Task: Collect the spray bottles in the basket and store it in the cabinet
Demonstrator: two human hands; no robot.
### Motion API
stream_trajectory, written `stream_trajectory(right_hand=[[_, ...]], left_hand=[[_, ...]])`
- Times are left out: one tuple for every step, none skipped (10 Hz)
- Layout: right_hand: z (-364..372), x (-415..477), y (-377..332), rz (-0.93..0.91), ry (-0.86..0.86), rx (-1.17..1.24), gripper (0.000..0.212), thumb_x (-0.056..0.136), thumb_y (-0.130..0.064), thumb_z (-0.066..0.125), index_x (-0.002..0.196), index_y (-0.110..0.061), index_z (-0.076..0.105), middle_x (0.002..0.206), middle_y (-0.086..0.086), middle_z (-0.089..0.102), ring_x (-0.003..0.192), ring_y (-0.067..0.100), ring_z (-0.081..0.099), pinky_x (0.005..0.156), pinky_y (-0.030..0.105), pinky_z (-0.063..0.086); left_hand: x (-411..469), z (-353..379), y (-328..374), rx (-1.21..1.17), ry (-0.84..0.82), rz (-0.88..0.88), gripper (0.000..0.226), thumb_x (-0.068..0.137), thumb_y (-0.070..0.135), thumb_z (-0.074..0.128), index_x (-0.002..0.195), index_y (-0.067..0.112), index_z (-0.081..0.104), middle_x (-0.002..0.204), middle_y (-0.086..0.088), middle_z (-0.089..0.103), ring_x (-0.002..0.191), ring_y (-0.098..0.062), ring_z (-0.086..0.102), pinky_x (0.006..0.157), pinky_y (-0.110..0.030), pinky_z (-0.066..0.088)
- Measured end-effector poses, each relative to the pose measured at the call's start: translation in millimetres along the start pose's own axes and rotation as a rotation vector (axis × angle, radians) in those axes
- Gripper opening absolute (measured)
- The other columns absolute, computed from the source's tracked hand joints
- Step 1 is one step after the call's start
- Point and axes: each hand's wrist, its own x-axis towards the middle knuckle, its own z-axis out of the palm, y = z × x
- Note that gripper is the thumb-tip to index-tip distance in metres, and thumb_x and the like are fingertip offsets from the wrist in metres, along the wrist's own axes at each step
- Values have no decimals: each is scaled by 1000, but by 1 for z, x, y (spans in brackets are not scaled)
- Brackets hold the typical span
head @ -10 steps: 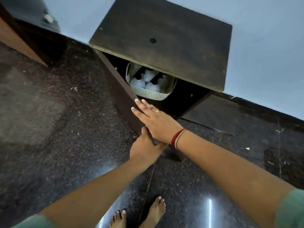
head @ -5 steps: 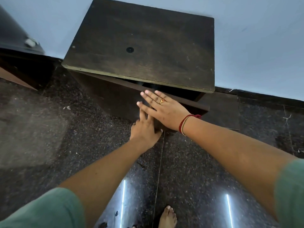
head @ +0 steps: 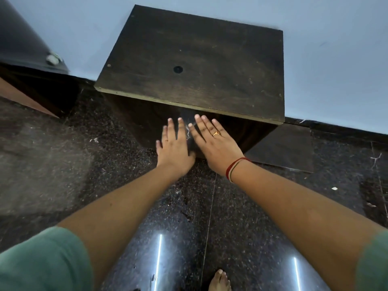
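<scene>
Wooden cabinet [head: 199,66] pressed by left hand [head: 175,149] and right hand [head: 215,148].

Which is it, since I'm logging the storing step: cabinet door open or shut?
Shut: the cabinet door sits flush, no gap showing, left hand and right hand flat against it.

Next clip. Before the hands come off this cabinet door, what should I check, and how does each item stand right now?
1. Cabinet door flush under the cabinet top, no gap showing: ok.
2. Left hand flat on the door, holding nothing: ok.
3. Right hand flat on the door, holding nothing: ok.
4. Basket and spray bottles inside: cannot tell, the door hides them.
5. Door latched so that it stays shut: cannot tell.
</scene>
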Motion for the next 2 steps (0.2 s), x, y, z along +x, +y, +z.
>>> stream_trajectory(right_hand=[[-20, 2, -18, 10, 130, 20, 73, 88, -18, 34, 150, -6, -3, 159, 18, 0, 147, 29, -1, 116, 41, -7], [-38, 15, -28, 168, 222, 54, 78, 92, -29, 43, 149, -5, -5, 159, 17, -3, 147, 29, -5, 117, 42, -6]], left_hand=[[-6, -15, 5, 9, 245, -34, 90, 88, 30, 52, 150, 18, -12, 158, -9, -18, 144, -29, -17, 114, -56, 0], [-1, -36, 13, 69, 406, 35, 79, 94, 29, 42, 149, 17, -14, 158, -9, -19, 144, -29, -19, 113, -57, -4]])
